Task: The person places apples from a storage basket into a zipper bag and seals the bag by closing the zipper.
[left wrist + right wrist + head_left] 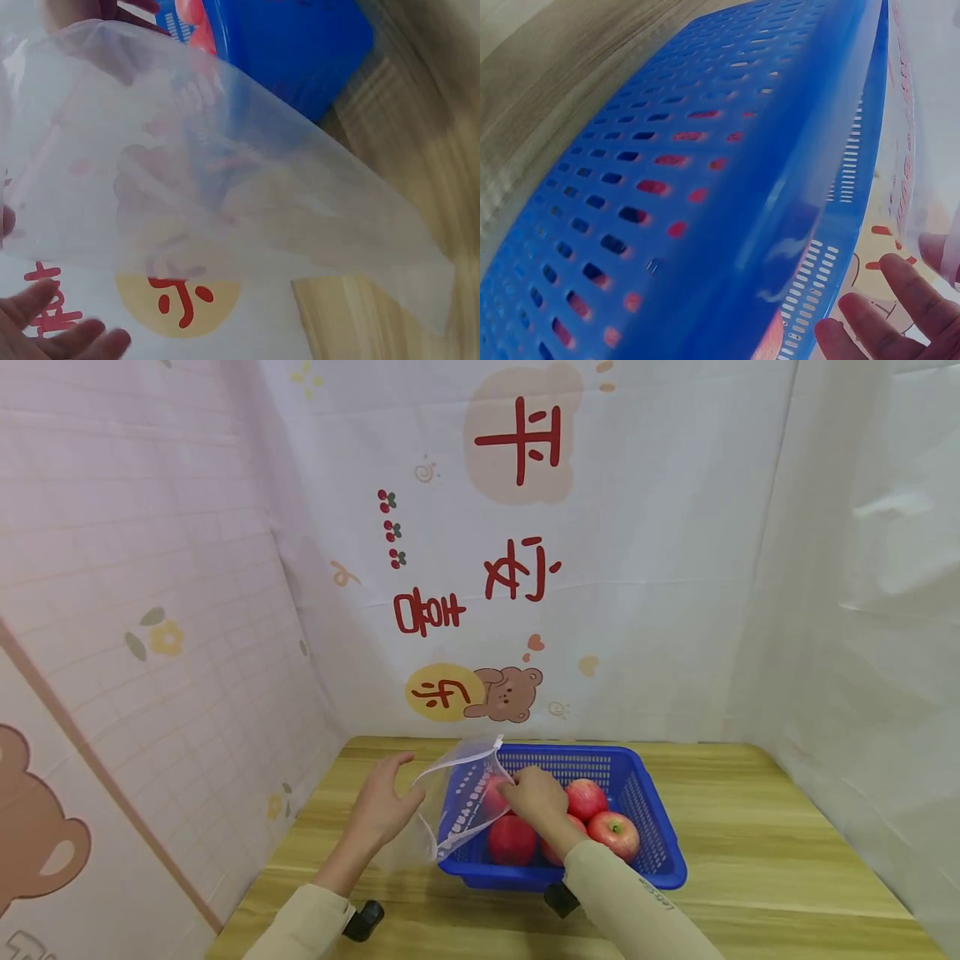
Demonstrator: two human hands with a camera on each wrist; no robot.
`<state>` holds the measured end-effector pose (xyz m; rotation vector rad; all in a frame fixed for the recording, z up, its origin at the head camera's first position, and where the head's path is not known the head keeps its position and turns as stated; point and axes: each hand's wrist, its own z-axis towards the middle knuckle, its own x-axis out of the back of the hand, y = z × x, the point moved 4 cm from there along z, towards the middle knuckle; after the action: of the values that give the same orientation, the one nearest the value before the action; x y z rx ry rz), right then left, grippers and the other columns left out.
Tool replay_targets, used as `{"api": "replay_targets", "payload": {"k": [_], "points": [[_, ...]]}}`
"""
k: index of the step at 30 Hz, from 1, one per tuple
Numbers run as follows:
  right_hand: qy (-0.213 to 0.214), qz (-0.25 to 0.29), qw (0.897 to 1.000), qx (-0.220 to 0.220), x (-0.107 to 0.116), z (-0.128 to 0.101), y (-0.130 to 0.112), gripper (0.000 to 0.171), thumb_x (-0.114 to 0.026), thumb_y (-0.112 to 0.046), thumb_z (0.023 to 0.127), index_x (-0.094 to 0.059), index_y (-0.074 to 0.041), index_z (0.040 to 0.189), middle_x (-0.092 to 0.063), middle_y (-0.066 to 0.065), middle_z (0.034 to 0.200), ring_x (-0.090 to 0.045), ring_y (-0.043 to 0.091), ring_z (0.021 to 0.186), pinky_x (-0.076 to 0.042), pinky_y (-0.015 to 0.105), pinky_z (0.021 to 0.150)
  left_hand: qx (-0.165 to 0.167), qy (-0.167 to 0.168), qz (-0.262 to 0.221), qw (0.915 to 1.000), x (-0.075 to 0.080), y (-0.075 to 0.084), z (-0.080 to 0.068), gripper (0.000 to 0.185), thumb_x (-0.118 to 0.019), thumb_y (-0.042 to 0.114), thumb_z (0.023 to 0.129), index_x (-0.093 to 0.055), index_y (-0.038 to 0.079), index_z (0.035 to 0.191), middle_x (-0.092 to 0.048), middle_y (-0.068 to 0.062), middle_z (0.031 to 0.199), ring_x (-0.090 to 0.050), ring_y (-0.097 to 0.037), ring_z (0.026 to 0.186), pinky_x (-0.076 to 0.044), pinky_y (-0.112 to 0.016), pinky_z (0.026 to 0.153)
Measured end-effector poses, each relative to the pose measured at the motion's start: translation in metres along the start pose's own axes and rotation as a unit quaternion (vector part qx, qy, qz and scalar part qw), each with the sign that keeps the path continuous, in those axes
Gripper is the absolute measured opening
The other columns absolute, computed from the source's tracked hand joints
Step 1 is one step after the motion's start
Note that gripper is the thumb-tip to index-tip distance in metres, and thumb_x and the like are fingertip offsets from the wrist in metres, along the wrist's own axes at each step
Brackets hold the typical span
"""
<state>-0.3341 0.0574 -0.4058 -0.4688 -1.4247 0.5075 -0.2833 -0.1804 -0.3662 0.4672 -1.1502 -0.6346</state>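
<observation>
A clear plastic bag (459, 802) with printed dots is held upright at the left end of a blue slotted basket (651, 827), its mouth spread. My left hand (384, 806) holds the bag's left edge with the thumb, fingers fairly straight. My right hand (536, 797) reaches over the basket and pinches the bag's right rim. Red apples (615, 833) lie in the basket; red shows through the plastic near my right fingers. In the left wrist view the bag (225, 187) fills the frame. The right wrist view shows the basket wall (675, 195) and my fingertips (885, 322).
The basket stands on a wooden table (750, 877), with bare wood to its right and in front. Patterned cloth walls (525, 568) close in the back and both sides. Dark wrist camera mounts (364, 920) sit below both sleeves.
</observation>
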Motion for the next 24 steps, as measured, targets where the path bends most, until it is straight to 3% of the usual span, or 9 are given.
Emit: {"api": "replay_targets", "payload": {"k": [6,10,14,19,22,24], "points": [[0.000,-0.004,1.000,-0.006,0.000,0.000,0.000,0.044,-0.066,-0.038,0.089,-0.054,-0.016,0.054,-0.049,0.000,0.051,-0.047,0.019,0.052,-0.031,0.029,0.044,-0.002,-0.010,-0.012,0.9999,-0.001,-0.002,-0.010,0.055,-0.057,0.016,0.091,-0.045,-0.005,0.140,-0.039,-0.028,0.147,-0.036,-0.046,0.136,-0.031,-0.059,0.109],[0.006,-0.005,1.000,-0.005,-0.001,0.000,-0.002,0.044,-0.065,-0.039,0.089,-0.054,-0.015,0.054,-0.050,0.001,0.053,-0.048,0.020,0.054,-0.033,0.031,0.045,0.014,-0.009,0.034,0.9993,-0.005,-0.003,-0.015,0.065,-0.063,0.032,0.094,-0.042,-0.003,0.144,-0.035,-0.029,0.148,-0.038,-0.048,0.134,-0.034,-0.064,0.104],[0.012,0.001,1.000,-0.008,-0.002,-0.001,-0.006,0.044,-0.065,-0.041,0.089,-0.054,-0.015,0.055,-0.051,0.003,0.055,-0.050,0.022,0.055,-0.037,0.033,0.046,0.022,-0.019,0.074,0.9968,-0.010,0.000,-0.021,0.080,-0.071,0.045,0.086,-0.042,0.003,0.147,-0.033,-0.028,0.151,-0.040,-0.050,0.133,-0.036,-0.069,0.099],[0.018,-0.001,1.000,-0.004,-0.001,0.000,-0.011,0.043,-0.063,-0.038,0.089,-0.053,-0.015,0.054,-0.051,0.003,0.054,-0.050,0.022,0.055,-0.038,0.033,0.046,0.002,-0.049,0.085,0.9952,-0.014,0.003,-0.035,0.081,-0.075,0.034,0.078,-0.044,0.003,0.147,-0.031,-0.031,0.152,-0.039,-0.052,0.132,-0.036,-0.068,0.099],[0.019,-0.005,1.000,-0.005,0.001,0.000,-0.010,0.043,-0.063,-0.038,0.089,-0.052,-0.015,0.054,-0.050,0.003,0.054,-0.050,0.022,0.055,-0.037,0.033,0.047,-0.020,-0.053,0.070,0.9959,-0.013,0.001,-0.043,0.070,-0.070,0.025,0.085,-0.044,0.000,0.146,-0.030,-0.033,0.152,-0.037,-0.054,0.133,-0.035,-0.068,0.100],[0.016,-0.007,1.000,-0.008,0.001,-0.001,-0.009,0.043,-0.063,-0.038,0.089,-0.053,-0.015,0.055,-0.051,0.004,0.055,-0.050,0.022,0.056,-0.037,0.033,0.047,-0.036,-0.037,0.062,0.9967,-0.011,-0.001,-0.046,0.061,-0.063,0.020,0.091,-0.046,-0.001,0.145,-0.032,-0.034,0.151,-0.037,-0.053,0.134,-0.035,-0.068,0.101]]}}
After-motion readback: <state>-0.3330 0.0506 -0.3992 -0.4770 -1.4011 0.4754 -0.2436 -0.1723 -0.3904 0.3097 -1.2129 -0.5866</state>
